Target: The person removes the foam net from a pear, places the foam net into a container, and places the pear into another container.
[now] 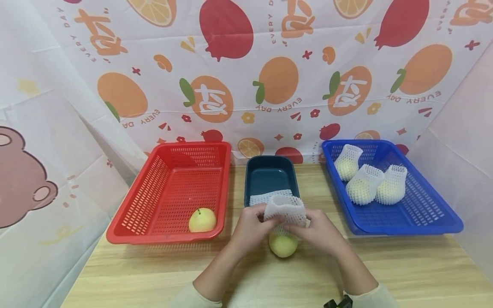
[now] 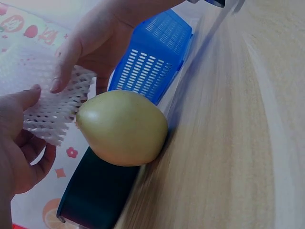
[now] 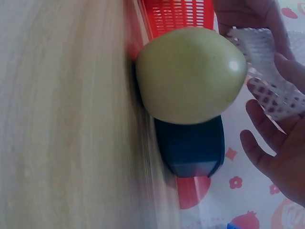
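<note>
A white foam fruit net (image 1: 285,208) stands upright between the two hands in the head view. The left hand (image 1: 246,229) pinches its left side, while the right hand (image 1: 324,232) grips the right side, thumbs at the front. Below it is a yellow-green pear (image 1: 283,246), whose upper end meets the net's lower opening. Both wrist views show most of the pear (image 2: 125,129) bare, with the net (image 3: 267,55) at its narrower end. Neither hand's fingers wrap the fruit.
A red basket (image 1: 131,237) on the left holds one bare pear (image 1: 202,220). The dark teal tray (image 1: 269,175) behind the hands contains more white foam netting (image 1: 269,196). Three netted pears (image 1: 363,186) lie in the blue basket (image 1: 408,230) on the right. A fruit-print cloth (image 1: 246,107) hangs behind.
</note>
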The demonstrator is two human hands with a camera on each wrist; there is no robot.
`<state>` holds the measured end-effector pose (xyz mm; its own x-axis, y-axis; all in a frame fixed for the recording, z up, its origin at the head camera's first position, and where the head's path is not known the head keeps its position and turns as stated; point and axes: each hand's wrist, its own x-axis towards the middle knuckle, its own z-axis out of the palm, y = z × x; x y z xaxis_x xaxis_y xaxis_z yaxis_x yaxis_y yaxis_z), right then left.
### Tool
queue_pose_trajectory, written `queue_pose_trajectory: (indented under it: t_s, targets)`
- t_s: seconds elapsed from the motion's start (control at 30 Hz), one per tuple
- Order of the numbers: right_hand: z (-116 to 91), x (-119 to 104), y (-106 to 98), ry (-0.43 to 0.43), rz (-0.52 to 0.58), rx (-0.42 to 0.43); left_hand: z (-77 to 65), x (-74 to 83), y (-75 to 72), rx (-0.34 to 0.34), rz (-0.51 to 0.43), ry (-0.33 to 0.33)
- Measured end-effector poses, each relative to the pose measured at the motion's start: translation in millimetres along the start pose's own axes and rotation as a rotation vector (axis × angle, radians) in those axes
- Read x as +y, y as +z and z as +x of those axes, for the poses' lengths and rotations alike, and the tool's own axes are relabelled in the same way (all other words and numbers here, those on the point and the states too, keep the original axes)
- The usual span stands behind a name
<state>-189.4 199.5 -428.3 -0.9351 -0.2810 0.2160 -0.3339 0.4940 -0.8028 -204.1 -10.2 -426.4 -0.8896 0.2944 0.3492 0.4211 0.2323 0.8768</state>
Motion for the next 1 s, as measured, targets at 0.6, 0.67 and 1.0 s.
queue_pose_trajectory:
  t_s: [0.6,0.67,1.0]
  targets:
    - [24,-20,9,-0.014,0.079,0.123,18.0,12.5,1.3,0.124,-0.343,-0.165]
    - [27,-23,8,0.004,0.109,0.109,22.8,14.0,2.1,0.157,-0.387,-0.159]
    - [49,-16,-12,0.072,0.207,0.228,42.9,8.6,-6.3,0.365,-0.47,-0.151]
